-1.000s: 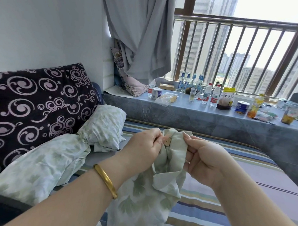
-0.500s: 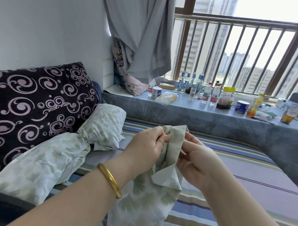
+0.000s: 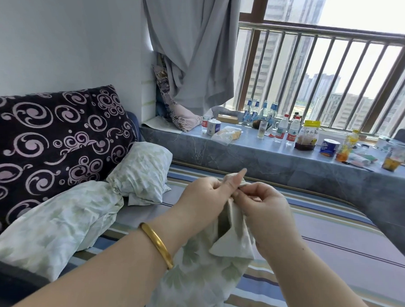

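A pale green leaf-print cloth cover (image 3: pixel 200 265) hangs down over the striped bed. My left hand (image 3: pixel 204 197), with a gold bangle on the wrist, pinches the cloth's top edge, one finger pointing up. My right hand (image 3: pixel 261 208) pinches the same top edge right beside it, fingers curled. The two hands touch, and the wooden button on the edge is hidden between them.
A twisted bundle of the same leaf-print fabric (image 3: pixel 80 208) lies at the left against a dark swirl-patterned cushion (image 3: pixel 50 143). The striped bed sheet (image 3: pixel 331 238) stretches right. The grey window ledge (image 3: pixel 254 155) carries bottles, jars, cups and a tissue roll. A grey curtain (image 3: pixel 196 49) hangs above.
The hands have closed together on the cloth's top edge. The wooden button seen a second ago is now covered, and the cloth edge is bunched between the fingers.
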Available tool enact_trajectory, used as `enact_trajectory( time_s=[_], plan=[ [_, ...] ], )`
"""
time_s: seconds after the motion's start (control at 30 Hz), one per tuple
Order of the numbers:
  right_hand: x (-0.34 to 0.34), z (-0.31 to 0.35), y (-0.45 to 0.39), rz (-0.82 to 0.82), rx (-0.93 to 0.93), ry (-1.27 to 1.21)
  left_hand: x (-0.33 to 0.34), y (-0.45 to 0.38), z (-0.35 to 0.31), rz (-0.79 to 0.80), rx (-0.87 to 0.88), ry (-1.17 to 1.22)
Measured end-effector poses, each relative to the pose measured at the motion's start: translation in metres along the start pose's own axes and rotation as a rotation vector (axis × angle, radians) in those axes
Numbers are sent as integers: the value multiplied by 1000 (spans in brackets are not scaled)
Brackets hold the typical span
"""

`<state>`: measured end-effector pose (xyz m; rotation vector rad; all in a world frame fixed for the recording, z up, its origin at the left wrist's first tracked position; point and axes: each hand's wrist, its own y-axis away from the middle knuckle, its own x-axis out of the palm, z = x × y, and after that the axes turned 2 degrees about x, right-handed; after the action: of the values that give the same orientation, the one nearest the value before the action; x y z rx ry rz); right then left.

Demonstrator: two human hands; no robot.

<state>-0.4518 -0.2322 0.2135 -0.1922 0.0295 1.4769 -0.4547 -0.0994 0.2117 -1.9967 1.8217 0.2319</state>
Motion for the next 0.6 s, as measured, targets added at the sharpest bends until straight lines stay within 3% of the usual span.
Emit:
enact_trajectory(
  time_s=[0.1,0.23,0.33,0.43,0.5,0.6],
  plan=[
    [3,-4,3,-80,-211,206,6,-5,0,-87,8,-93],
    [-2,-3,3,-46,-255,296,1,-7,1,-117,-38,-84],
    [-8,4,-3,48,-82,59,-2,-6,3,-66,-52,97],
    [-16,11,-7,262,218,-317,-1,-4,2,18,-37,230],
    [-18,12,-7,353,400,-498,-1,-5,0,27,18,239],
    [-16,15,-4,317,558,-599,-1,-5,-3,-4,134,114]
  ],
)
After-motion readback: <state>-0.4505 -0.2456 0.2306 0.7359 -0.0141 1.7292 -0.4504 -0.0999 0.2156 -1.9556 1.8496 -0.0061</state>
